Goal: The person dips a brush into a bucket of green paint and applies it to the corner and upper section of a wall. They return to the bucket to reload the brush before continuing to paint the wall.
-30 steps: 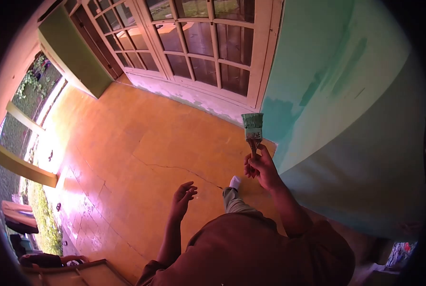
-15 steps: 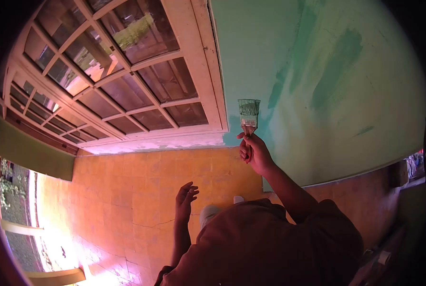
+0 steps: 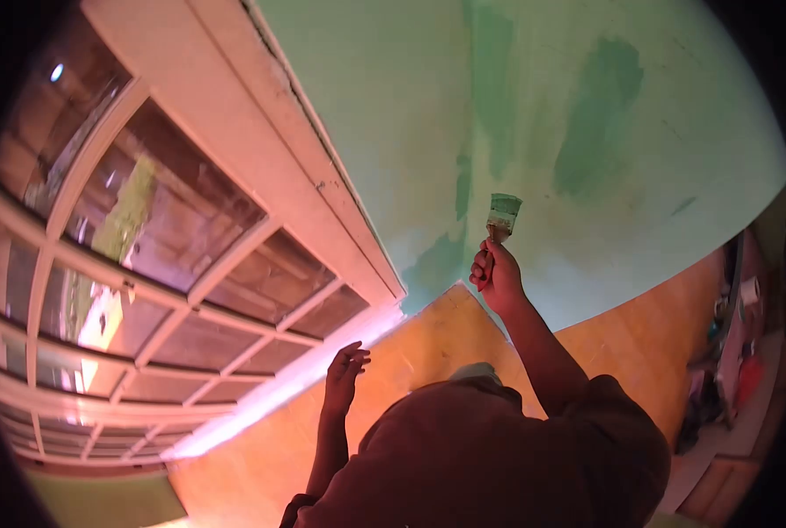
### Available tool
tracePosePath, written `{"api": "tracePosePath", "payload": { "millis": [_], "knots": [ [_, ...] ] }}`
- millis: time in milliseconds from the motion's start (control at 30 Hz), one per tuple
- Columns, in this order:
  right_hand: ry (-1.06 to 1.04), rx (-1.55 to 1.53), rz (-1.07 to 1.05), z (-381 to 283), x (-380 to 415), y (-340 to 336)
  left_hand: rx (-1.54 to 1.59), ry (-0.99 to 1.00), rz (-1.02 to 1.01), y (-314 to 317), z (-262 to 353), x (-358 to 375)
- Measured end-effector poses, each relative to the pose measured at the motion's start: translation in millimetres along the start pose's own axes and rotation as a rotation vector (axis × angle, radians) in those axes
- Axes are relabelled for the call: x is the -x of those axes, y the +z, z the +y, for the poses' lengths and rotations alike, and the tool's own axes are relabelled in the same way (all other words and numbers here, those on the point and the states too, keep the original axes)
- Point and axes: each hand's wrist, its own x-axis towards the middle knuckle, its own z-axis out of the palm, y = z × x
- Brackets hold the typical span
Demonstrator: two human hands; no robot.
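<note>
Right hand, fingers closed on paintbrush handle, bristles up against green wall | left hand open, empty, above orange floor | glazed door left of wall | darker green patches beside brush

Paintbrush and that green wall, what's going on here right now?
A person is painting a wall. The right hand grips a paintbrush by its handle, bristles up, at the pale green surface beside darker green patches. The left hand hangs open, holding nothing, over the orange floor. A glazed door frame stands to the left of the wall.
</note>
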Motion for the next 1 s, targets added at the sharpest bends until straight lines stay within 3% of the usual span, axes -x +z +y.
{"api": "tracePosePath", "payload": {
  "millis": [67,167,733,933,1000],
  "knots": [
    [-0.107,-0.063,0.071,4.1,-12.2,6.6,-0.061,-0.031,-0.171,-35.6,-15.7,-48.4],
    [-0.172,-0.106,0.148,-0.1,-13.1,8.3,-0.095,-0.071,-0.278,-37.9,-1.7,-85.2],
    [-0.209,-0.479,0.111,-83.0,-61.8,49.3,-0.119,-0.073,-0.760,62.6,9.9,-193.6],
    [-0.382,-0.313,0.058,-149.4,-23.7,148.1,-0.154,-0.081,-0.863,74.1,30.1,-212.6],
    [-0.587,0.104,0.133,-153.0,-13.4,174.9,-0.178,-0.076,-0.868,72.5,35.9,-219.0]
  ]
}}
